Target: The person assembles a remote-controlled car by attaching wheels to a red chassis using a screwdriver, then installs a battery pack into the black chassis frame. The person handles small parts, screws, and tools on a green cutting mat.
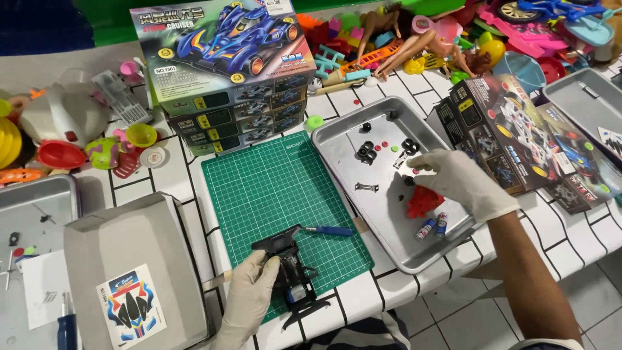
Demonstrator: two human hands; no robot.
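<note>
My gloved left hand (249, 301) gripping black toy car chassis (291, 279) at green mat's (272, 188) near edge, my right hand (457, 181) fingers loosely curled over metal tray (337, 146), perhaps pinching a small part.

The desk (402, 295) is white with thin black lines that make squares. Below the desk, at the bottom right, is a grey tiled floor (602, 285). Behind the desk, at the top left, are a green band (110, 23) and a dark blue patch (39, 19). The light is bright and even.
</note>
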